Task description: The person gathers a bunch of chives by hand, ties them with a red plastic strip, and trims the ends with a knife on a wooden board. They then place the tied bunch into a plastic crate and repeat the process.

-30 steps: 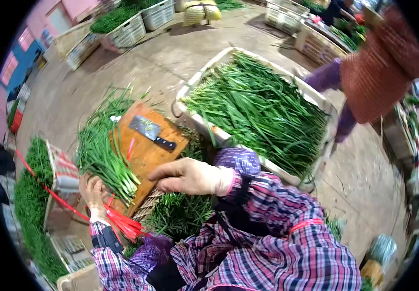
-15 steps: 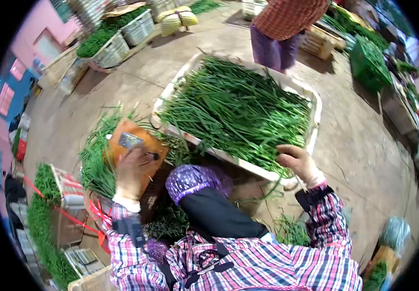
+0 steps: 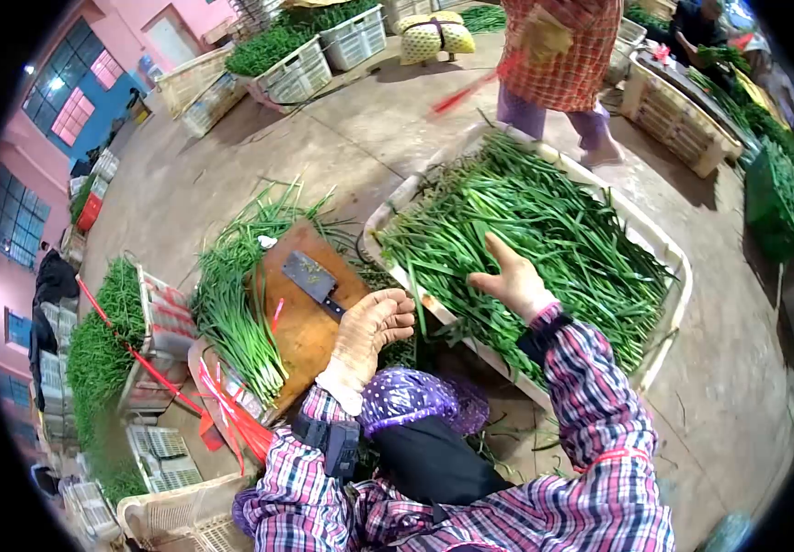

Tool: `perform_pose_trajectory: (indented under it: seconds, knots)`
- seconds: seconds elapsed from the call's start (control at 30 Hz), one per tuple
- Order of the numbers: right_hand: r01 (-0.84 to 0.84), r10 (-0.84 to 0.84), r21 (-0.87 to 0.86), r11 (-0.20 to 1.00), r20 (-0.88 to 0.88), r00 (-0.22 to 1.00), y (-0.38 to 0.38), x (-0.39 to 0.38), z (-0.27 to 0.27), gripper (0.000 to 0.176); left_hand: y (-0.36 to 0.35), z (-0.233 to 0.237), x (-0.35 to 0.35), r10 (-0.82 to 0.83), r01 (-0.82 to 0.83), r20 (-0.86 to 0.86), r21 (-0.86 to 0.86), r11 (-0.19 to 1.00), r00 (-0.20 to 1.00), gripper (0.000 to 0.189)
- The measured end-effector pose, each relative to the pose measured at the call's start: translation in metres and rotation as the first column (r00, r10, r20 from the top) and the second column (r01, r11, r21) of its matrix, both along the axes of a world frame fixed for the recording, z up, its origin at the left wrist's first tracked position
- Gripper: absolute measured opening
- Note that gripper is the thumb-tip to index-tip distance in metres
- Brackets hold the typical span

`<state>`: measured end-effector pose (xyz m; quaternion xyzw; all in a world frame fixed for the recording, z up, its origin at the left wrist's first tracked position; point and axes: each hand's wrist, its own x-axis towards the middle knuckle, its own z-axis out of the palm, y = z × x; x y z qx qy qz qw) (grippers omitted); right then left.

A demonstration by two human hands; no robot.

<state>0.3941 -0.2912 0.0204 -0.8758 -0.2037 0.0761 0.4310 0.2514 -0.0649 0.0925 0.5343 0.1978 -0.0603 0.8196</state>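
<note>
A wide white tray (image 3: 677,317) holds a thick layer of long green stalks (image 3: 525,221). Above its left part is my right hand (image 3: 512,281), thumb and fingers spread, nothing held. My left hand (image 3: 374,327) is near the tray's left edge with fingers apart and slightly curled, holding nothing. A cleaver (image 3: 310,279) with a dark handle lies flat on the orange-brown board (image 3: 296,327), just left of my left hand. Along the board's left side lies a bundle of green stalks with pale ends (image 3: 248,350).
Red ribbons (image 3: 245,423) hang at the lower left, near a cream basket (image 3: 181,506). Crates of greens (image 3: 291,78) stand at the back. A person in a checked red garment (image 3: 562,55) stands behind the tray; another person sits at the upper right.
My left hand has left the cleaver, which now lies on the board. My right hand has moved from the tray's near right corner to above its left part. The view has shifted.
</note>
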Motion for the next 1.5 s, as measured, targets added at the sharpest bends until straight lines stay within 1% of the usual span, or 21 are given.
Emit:
perform_pose_trajectory:
  seconds: [0.07, 0.2, 0.23, 0.27, 0.37, 0.4, 0.53, 0.63, 0.73, 0.87, 0.93, 1.03, 1.13, 1.17, 1.2, 1.3, 1.33, 1.4, 1.43, 1.47, 1.5]
  knots:
    - [0.024, -0.026, -0.189, 0.982, -0.009, 1.000, 0.033, 0.022, -0.004, 0.085, 0.010, -0.008, -0.001, 0.037, -0.037, -0.007, -0.003, 0.999, 0.999, 0.031]
    - [0.075, -0.086, -0.237, 0.969, -0.036, 0.996, 0.074, 0.040, -0.020, 0.089, 0.029, -0.017, -0.007, 0.110, -0.110, -0.036, -0.003, 0.994, 0.993, 0.029]
    - [0.044, -0.060, -0.296, 0.954, -0.045, 0.997, 0.083, 0.035, -0.016, 0.086, 0.032, -0.018, -0.007, 0.125, -0.125, -0.040, -0.003, 0.992, 0.991, 0.028]
    - [0.019, -0.002, -0.290, 0.957, 0.059, 0.998, 0.089, 0.024, -0.018, 0.085, 0.034, -0.020, -0.008, 0.132, -0.132, -0.044, -0.003, 0.991, 0.990, 0.028]
    - [-0.041, 0.089, -0.397, 0.917, 0.103, 0.991, 0.092, 0.007, -0.009, 0.091, 0.041, -0.030, -0.006, 0.149, -0.150, -0.061, -0.023, 0.988, 0.987, 0.028]
    - [-0.093, 0.107, -0.412, 0.906, 0.009, 0.994, 0.087, 0.010, -0.005, 0.094, 0.041, -0.034, -0.005, 0.148, -0.150, -0.064, -0.028, 0.988, 0.987, 0.028]
    - [-0.058, 0.075, -0.500, 0.864, 0.015, 0.997, 0.095, 0.019, -0.011, 0.093, 0.034, -0.043, 0.002, 0.134, -0.137, -0.063, -0.055, 0.989, 0.989, 0.029]
    - [-0.120, 0.077, -0.643, 0.757, -0.095, 0.993, 0.109, 0.020, 0.006, 0.096, 0.029, -0.044, 0.008, 0.131, -0.133, -0.039, -0.089, 0.987, 0.991, 0.032]
    - [-0.035, 0.039, -0.679, 0.733, -0.010, 0.999, 0.116, 0.017, -0.001, 0.097, 0.026, -0.046, 0.013, 0.145, -0.147, -0.032, -0.091, 0.985, 0.989, 0.034]
    - [-0.010, -0.031, -0.694, 0.720, -0.046, 0.998, 0.129, 0.017, -0.005, 0.101, 0.023, -0.050, 0.015, 0.198, -0.198, -0.015, -0.145, 0.969, 0.980, 0.033]
    - [0.018, -0.094, -0.645, 0.764, -0.085, 0.992, 0.127, 0.021, -0.007, 0.094, 0.021, -0.049, 0.013, 0.223, -0.222, -0.017, -0.159, 0.962, 0.975, 0.032]
    - [0.023, -0.084, -0.550, 0.835, -0.086, 0.993, 0.120, 0.026, -0.019, 0.091, 0.022, -0.051, 0.008, 0.329, -0.318, 0.024, -0.198, 0.927, 0.944, 0.034]
    - [0.034, -0.087, -0.285, 0.958, -0.173, 0.981, 0.099, 0.035, -0.031, 0.085, 0.029, -0.050, 0.012, 0.423, -0.407, 0.041, -0.202, 0.891, 0.905, 0.036]
    - [0.094, -0.126, -0.218, 0.971, -0.138, 0.982, 0.094, 0.034, -0.032, 0.082, 0.034, -0.048, 0.015, 0.425, -0.404, 0.066, -0.207, 0.891, 0.903, 0.038]
    - [0.109, -0.119, -0.064, 0.992, -0.191, 0.974, 0.087, 0.034, -0.037, 0.081, 0.035, -0.046, 0.018, 0.435, -0.413, 0.066, -0.219, 0.884, 0.898, 0.044]
    - [0.139, -0.107, 0.213, 0.967, -0.157, 0.982, 0.072, 0.043, -0.065, 0.081, 0.031, -0.042, 0.032, 0.391, -0.373, 0.148, -0.138, 0.918, 0.908, 0.064]
    - [0.141, -0.055, 0.394, 0.908, -0.222, 0.973, 0.068, 0.038, -0.054, 0.081, 0.028, -0.044, 0.039, 0.368, -0.351, 0.172, -0.120, 0.929, 0.914, 0.072]
    - [0.103, -0.051, 0.431, 0.897, -0.129, 0.990, 0.057, 0.048, -0.067, 0.083, 0.021, -0.050, 0.049, 0.287, -0.276, 0.226, -0.081, 0.958, 0.931, 0.079]
    - [0.193, -0.074, 0.444, 0.875, -0.271, 0.960, 0.049, 0.032, -0.033, 0.085, 0.010, -0.052, 0.059, 0.162, -0.204, 0.254, 0.150, 0.967, 0.953, 0.083]
    - [0.160, -0.042, 0.492, 0.856, -0.242, 0.969, 0.045, 0.034, -0.033, 0.087, 0.002, -0.054, 0.064, 0.151, -0.196, 0.236, 0.178, 0.964, 0.960, 0.087]
    - [0.207, -0.025, 0.553, 0.807, -0.318, 0.948, 0.040, 0.032, -0.035, 0.087, -0.002, -0.056, 0.070, 0.114, -0.158, 0.218, 0.199, 0.967, 0.969, 0.089]
